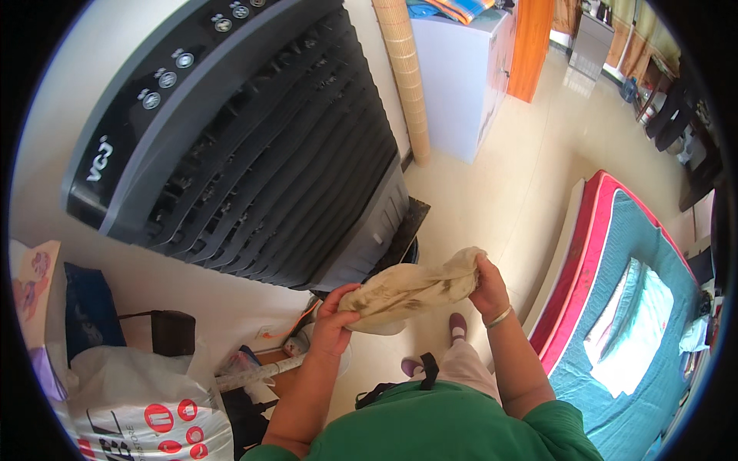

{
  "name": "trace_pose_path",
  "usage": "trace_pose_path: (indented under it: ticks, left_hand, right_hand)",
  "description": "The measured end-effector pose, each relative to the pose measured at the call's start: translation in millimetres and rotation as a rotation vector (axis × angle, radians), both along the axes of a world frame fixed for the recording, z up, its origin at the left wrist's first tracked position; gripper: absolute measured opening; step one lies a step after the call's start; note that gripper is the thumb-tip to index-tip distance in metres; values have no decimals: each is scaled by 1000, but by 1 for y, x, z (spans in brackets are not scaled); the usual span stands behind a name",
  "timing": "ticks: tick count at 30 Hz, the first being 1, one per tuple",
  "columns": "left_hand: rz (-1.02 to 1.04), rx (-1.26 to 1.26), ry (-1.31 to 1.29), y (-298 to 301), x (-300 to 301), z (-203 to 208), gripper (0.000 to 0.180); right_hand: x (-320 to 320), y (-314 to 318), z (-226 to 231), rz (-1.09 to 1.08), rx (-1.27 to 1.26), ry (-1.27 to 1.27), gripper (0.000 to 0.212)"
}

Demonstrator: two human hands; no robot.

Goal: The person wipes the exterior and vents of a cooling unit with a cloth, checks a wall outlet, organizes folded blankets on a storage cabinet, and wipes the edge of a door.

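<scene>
A beige cloth (411, 293) with dark dirty smudges is stretched between my two hands, in front of my body and above the floor. My left hand (337, 316) grips its left end, thumb on top. At the other end my right hand (490, 288), with a bangle at the wrist, holds a bunched corner. Just beyond the cloth, to the left, stands a tall black air cooler (269, 146) with slatted louvres and round buttons on its upper panel. The cloth hides part of the cooler's base and some of the floor.
A bed with a teal cover (638, 230) and red edge lies to the right, folded pale cloth (630, 330) on it. White plastic bags (146, 399) and a dark blue bag (92, 315) crowd the lower left. A pale cabinet (453, 84) stands ahead beside a rolled bamboo mat (403, 69).
</scene>
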State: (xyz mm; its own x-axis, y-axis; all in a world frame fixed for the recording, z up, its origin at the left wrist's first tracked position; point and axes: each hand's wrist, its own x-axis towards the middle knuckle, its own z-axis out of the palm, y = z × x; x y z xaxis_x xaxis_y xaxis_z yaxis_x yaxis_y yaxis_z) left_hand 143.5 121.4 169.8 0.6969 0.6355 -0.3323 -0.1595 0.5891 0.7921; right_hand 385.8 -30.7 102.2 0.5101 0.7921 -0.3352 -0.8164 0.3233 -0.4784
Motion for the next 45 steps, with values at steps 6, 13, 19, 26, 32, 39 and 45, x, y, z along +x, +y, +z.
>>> trace_pose_path:
  ticks: [6,13,19,26,32,39,45]
  left_hand:
    - [-239,307,84,-4,-3,10,45]
    - [4,-108,1,0,46,-8,48]
    - [101,-178,207,4,60,-42,40]
    - [211,-207,248,0,102,-55,46]
    - [138,-271,143,11,100,-76,58]
    - [83,-318,206,21,88,-96,51]
    - [5,-412,217,12,71,-119,45]
  right_hand:
    - [0,2,28,128,-341,-584,22]
    - [20,46,10,-35,189,64,32]
    - [44,99,-39,51,187,29,26]
    - [47,165,-42,-104,-282,-1325,40]
    - [51,186,-27,50,-388,-1444,32]
    - [50,196,-52,-103,-285,-1033,32]
    - [20,177,-78,-82,-342,-1125,32]
